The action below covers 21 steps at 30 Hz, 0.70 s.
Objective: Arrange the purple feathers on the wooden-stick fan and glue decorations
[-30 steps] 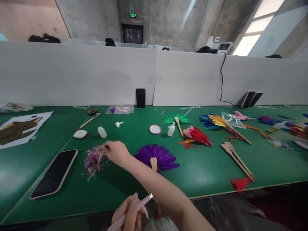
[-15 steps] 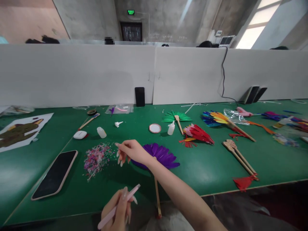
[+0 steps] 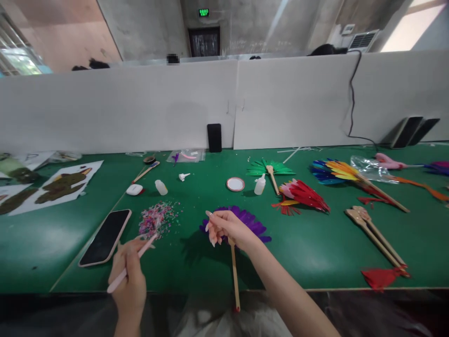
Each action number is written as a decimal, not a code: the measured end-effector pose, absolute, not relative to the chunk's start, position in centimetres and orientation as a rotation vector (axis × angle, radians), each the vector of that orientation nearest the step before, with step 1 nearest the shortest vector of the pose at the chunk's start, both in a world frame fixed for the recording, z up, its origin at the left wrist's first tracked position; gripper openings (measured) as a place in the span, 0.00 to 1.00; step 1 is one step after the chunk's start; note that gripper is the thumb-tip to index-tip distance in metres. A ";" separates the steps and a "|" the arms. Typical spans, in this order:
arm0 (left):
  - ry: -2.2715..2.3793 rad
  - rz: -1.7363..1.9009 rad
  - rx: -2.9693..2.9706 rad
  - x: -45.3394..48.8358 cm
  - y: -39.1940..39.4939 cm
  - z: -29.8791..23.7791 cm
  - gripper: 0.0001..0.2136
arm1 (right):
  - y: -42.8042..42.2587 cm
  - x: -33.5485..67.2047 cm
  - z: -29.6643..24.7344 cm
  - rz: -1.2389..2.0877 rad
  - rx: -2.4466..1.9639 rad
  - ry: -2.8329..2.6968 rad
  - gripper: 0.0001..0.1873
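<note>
My left hand (image 3: 130, 269) is closed around a slim pale pink tool (image 3: 129, 269) that looks like tweezers. Its tip reaches the near edge of a loose pile of small pink, purple and white bits (image 3: 153, 220). My right hand (image 3: 224, 227) hovers over a purple feather fan (image 3: 250, 222), hiding part of it. Thumb and fingertips are drawn together there; whatever they may hold is too small to make out. The fan's wooden handle (image 3: 235, 278) points toward me past the table edge.
A phone (image 3: 105, 238) lies left of the pile, near a white case (image 3: 134, 189) and a small bottle (image 3: 161, 187). Beyond the purple fan are a round lid (image 3: 235, 184), a glue bottle (image 3: 260, 185), a green fan (image 3: 263, 167) and a red feather fan (image 3: 307, 195). Wooden handles (image 3: 375, 236) lie right.
My left hand has moved forward and left, bringing the pink tool to the pile. My right hand has drawn away from the pile, over the purple fan. The view has shifted left.
</note>
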<state>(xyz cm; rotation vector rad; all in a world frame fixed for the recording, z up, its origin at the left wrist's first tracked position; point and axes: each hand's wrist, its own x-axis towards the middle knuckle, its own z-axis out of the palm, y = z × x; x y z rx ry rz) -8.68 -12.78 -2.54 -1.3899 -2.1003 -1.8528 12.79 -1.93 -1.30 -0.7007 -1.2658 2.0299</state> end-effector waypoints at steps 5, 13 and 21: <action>-2.153 -2.039 -1.155 -14.2 -12.0 -3.5 0.21 | -2.6 12.7 -1.3 2.082 -0.681 -1.277 0.22; -2.484 -1.726 -1.461 -19.2 -10.2 -3.2 0.27 | -2.4 12.7 -1.8 2.137 -0.690 -1.327 0.24; -2.464 -1.457 -1.517 -17.6 -10.6 -3.9 0.24 | -2.3 12.6 -2.6 2.150 -0.692 -1.326 0.22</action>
